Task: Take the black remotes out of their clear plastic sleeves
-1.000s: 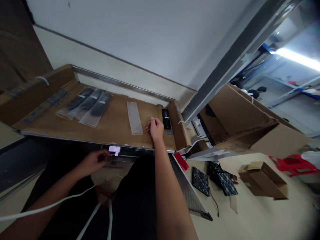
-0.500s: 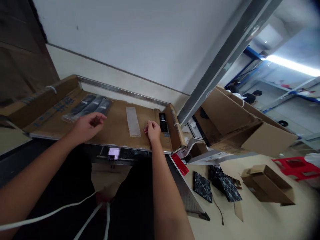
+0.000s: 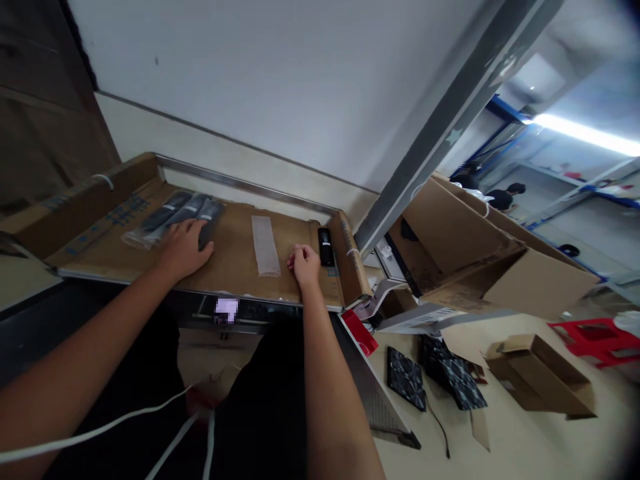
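On the left of the cardboard-lined tray, several dark, elongated items in clear plastic sleeves (image 3: 167, 212) lie side by side, each with a small white label. My left hand (image 3: 183, 250) rests over the near end of the rightmost ones, fingers apart and thumb out to the right. A flat, empty-looking translucent sleeve (image 3: 266, 245) lies in the middle. To its right, my right hand (image 3: 305, 265) is closed with curled fingers; what they hold, if anything, is hidden. Beside that hand lies a black, elongated device (image 3: 326, 247) with a white label, unsleeved.
Cardboard walls (image 3: 353, 257) edge the tray. A grey metal post (image 3: 450, 127) rises at its right. Beyond are a large open carton (image 3: 460, 247), a smaller carton (image 3: 543, 373), black patterned panels (image 3: 406, 375) on the floor, and a red plastic item (image 3: 595, 337). People sit farther back.
My left hand has moved right and slightly forward from a loose curl above the tray, spreading its fingers onto the sleeved items. My right hand has barely moved.
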Demonstrator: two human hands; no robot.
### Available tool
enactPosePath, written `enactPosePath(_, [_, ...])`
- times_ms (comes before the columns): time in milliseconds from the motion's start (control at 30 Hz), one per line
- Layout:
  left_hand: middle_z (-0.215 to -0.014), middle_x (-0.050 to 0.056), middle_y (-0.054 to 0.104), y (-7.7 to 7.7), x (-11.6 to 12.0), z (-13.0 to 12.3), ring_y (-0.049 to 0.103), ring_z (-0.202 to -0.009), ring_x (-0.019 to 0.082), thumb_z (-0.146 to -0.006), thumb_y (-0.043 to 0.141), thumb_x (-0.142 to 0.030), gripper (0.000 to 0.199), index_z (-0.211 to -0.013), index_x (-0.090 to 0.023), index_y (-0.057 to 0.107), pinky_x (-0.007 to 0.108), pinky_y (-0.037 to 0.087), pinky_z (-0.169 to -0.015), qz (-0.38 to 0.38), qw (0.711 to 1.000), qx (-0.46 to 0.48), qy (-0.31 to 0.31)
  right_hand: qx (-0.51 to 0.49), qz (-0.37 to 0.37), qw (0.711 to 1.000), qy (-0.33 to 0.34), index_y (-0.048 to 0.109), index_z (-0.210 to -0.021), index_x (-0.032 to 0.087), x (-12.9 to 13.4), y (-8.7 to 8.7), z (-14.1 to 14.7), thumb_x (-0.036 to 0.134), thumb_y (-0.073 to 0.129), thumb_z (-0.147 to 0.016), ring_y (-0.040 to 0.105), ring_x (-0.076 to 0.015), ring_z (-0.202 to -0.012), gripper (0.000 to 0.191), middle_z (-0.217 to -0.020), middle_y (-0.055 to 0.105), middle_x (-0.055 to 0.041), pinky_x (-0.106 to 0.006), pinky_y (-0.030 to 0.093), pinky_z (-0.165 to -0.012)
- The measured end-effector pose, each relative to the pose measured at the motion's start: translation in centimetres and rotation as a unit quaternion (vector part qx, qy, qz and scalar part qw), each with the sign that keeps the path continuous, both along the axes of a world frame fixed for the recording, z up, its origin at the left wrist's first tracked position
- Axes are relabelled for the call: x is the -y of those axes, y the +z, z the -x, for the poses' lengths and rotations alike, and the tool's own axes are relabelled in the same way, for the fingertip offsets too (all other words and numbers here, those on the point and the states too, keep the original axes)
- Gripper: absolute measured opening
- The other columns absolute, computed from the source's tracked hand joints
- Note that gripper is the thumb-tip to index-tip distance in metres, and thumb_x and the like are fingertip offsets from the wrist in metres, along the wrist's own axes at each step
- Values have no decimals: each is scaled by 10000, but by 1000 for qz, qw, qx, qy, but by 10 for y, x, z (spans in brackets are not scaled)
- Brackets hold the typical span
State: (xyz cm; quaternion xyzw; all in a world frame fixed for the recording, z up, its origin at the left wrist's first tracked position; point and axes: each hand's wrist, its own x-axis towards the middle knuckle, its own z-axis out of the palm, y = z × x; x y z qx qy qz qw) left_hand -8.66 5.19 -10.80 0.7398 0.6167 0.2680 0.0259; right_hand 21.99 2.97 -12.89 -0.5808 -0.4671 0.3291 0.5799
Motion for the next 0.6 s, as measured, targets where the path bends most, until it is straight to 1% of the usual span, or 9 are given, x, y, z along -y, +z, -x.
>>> enactPosePath(67, [-1431,220,538,2,-6,-4,441,-1301,400,-938,536,-419,579,-1425,-106,515,546,347,-1095,13,1000,-7,21,9,5,1000,-1,562,-772,212,0,0,0,488,568,-879,590,-114,-491,296,-579,575,57,-186,428,-437])
enactPosePath(133, [-1361,255,581,4,-12,-9,453,-1268,418,-947,525,-439,575,-1393,-75,528,567,355,-1053,23,999,-7,49,14,8,1000,-3,567,-778,211,0,0,0,489,577,-879,585,-112,-483,296,-578,575,57,-185,423,-435])
enactPosePath(233, [-1245,271,631,7,-17,-13,513,-1191,409,-937,533,-454,589,-1349,-32,533,540,387,-998,35,996,-5,80,9,7,1000,-10,569,-774,210,0,1,0,485,584,-878,585,-114,-474,294,-582,571,57,-189,423,-432])
enactPosePath(333, [-1215,247,649,10,-16,-15,568,-1129,405,-888,587,-482,601,-1319,-65,550,511,432,-924,38,995,-6,90,0,10,1000,-15,573,-774,208,0,2,1,462,575,-873,591,-123,-474,273,-579,569,56,-198,434,-428])
enactPosePath(400, [-1210,230,658,12,-13,-16,589,-1110,403,-865,605,-480,579,-1293,-93,566,498,446,-901,31,997,-14,71,-3,13,1000,-18,579,-780,205,1,3,1,455,579,-867,591,-126,-477,265,-577,572,55,-200,436,-426])
enactPosePath(533, [-1209,197,669,11,-9,-16,608,-1098,370,-841,624,-433,524,-1262,-125,585,462,445,-927,19,999,-34,-3,-16,13,1000,-20,584,-784,200,2,5,2,453,597,-852,587,-115,-486,262,-576,575,56,-189,435,-428])
enactPosePath(600, [-1196,182,675,10,-9,-16,614,-1089,353,-826,641,-415,514,-1251,-131,590,442,445,-936,21,999,-40,-21,-27,13,999,-20,587,-786,198,2,6,2,443,598,-841,585,-112,-487,251,-576,576,57,-187,439,-427])
